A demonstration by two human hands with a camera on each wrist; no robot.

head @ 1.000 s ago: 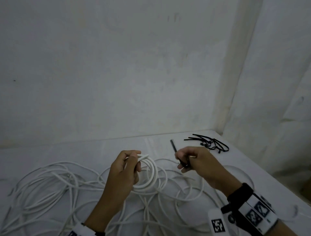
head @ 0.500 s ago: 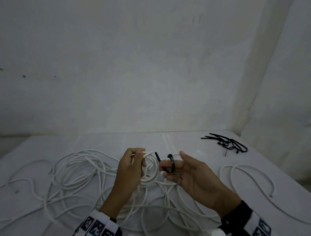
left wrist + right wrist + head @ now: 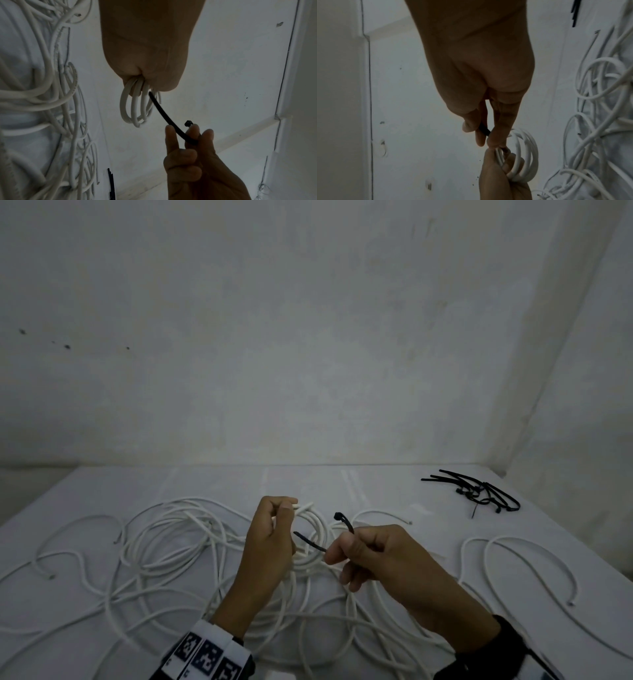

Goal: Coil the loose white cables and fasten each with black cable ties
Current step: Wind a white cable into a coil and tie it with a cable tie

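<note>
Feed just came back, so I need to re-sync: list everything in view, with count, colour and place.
Coil: one, white, held in the left hand.
Tie: one, black, in the right hand, tip pointing at the coil.
Spare ties: small bunch, black, far right of the table.
Loose cables: tangle, white, spread over the table.
Table: one, white.
Walls: white, behind and right.
Left hand: grips the coil.
Right hand: pinches the tie.

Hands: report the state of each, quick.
Left hand: grips the small coil of white cable.
Right hand: pinches a bent black plastic cable tie.
</note>
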